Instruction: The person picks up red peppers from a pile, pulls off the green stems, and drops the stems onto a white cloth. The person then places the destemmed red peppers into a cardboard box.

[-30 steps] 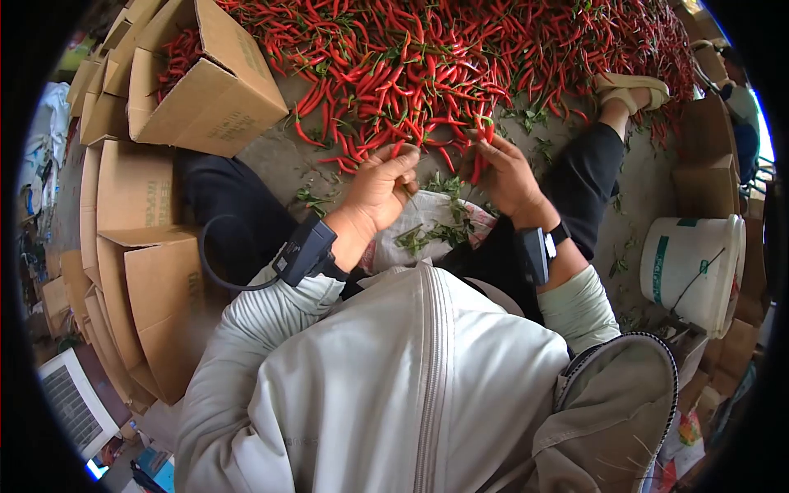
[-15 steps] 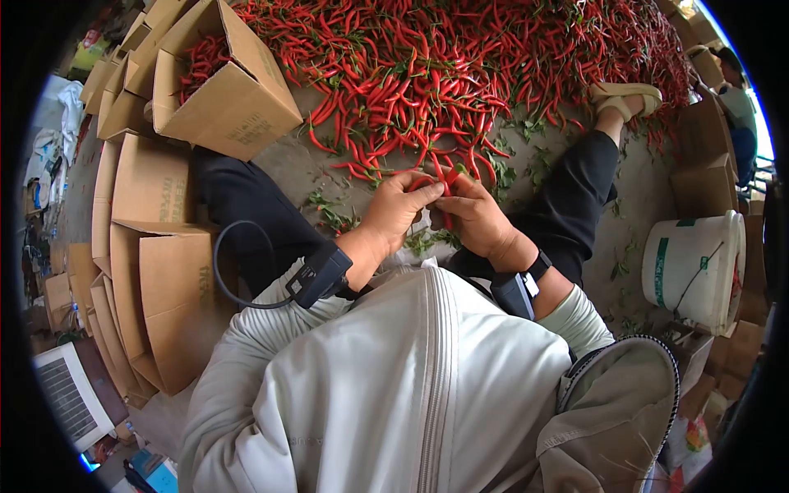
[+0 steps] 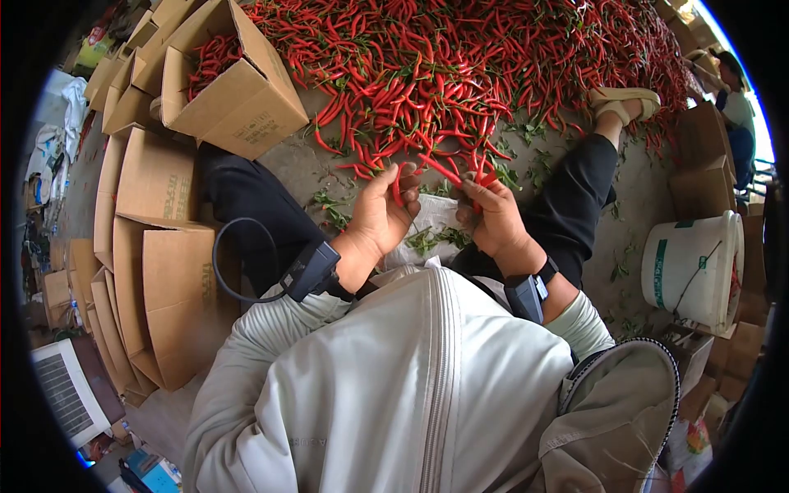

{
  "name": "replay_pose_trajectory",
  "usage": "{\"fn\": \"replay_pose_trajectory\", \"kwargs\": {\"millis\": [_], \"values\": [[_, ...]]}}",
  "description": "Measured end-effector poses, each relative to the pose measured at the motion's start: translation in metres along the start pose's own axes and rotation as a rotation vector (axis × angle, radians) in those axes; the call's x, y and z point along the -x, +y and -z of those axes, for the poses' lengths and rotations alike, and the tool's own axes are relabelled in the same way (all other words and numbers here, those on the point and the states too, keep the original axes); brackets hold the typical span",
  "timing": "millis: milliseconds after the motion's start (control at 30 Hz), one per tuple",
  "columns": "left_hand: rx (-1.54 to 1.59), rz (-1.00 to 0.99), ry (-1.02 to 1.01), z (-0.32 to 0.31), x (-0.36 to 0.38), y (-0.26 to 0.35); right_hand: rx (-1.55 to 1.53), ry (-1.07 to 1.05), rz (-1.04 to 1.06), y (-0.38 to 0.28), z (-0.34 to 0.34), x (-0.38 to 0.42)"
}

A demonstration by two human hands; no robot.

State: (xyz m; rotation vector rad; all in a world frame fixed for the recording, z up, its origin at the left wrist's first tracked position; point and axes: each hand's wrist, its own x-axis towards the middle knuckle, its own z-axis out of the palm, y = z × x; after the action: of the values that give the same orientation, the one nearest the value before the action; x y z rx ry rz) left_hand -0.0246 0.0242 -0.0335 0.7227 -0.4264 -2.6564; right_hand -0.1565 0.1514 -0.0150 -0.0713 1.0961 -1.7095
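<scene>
Red chili peppers are in both of my hands, just short of a big heap of red chili peppers (image 3: 427, 99) on the floor. My left hand (image 3: 380, 215) is closed around a chili pepper (image 3: 398, 187) that stands up between thumb and fingers. My right hand (image 3: 496, 220) pinches a chili pepper (image 3: 441, 169) which points up and to the left. More red shows at its fingertips, but how many peppers it holds is partly hidden. Between my hands and legs lies a pale sheet (image 3: 431, 215) with green leaves (image 3: 436, 238) on it.
At the left, an open cardboard box (image 3: 238, 107) contains red chilies, and more boxes (image 3: 177, 304) stand below it. A white bucket (image 3: 692, 267) is at the right. My sandalled foot (image 3: 625, 105) rests against the heap. Another person (image 3: 735, 115) sits at the far right.
My hands were together over the chilies; now they are apart, left hand to the left and right hand to the right. The pale sheet between them has come into view.
</scene>
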Motion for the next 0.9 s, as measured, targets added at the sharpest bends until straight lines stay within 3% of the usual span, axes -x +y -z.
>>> {"fn": "replay_pose_trajectory", "kwargs": {"millis": [167, 333, 400, 467, 533, 600, 633, 733, 900], "values": [[0.131, 0.057, -0.099, 0.0, 0.001, 0.001, -0.062, -0.026, 0.04, -0.001, -0.003, 0.002], [0.154, 0.05, -0.051, -0.018, 0.009, 0.004, -0.088, -0.053, 0.017, 0.005, -0.001, 0.002], [0.155, 0.042, -0.051, -0.016, 0.007, -0.001, -0.051, -0.187, 0.045, 0.01, 0.002, -0.002], [-0.05, 0.003, -0.003, -0.003, -0.004, -0.013, 0.001, -0.115, -0.01, 0.014, -0.01, 0.001], [-0.058, -0.005, -0.119, -0.002, -0.006, -0.017, 0.054, -0.046, -0.067, 0.016, -0.018, 0.002], [-0.048, 0.023, -0.033, -0.001, -0.007, -0.017, -0.002, -0.095, -0.084, 0.017, -0.019, 0.0], [-0.09, -0.063, 0.057, 0.0, -0.011, -0.014, -0.027, -0.048, -0.086, 0.02, -0.016, -0.001], [0.004, -0.183, 0.092, 0.001, -0.013, 0.0, 0.032, -0.003, -0.148, 0.02, 0.001, -0.006], [-0.03, -0.157, 0.027, -0.003, -0.007, 0.008, -0.063, -0.045, -0.199, 0.011, 0.006, -0.006]]}}
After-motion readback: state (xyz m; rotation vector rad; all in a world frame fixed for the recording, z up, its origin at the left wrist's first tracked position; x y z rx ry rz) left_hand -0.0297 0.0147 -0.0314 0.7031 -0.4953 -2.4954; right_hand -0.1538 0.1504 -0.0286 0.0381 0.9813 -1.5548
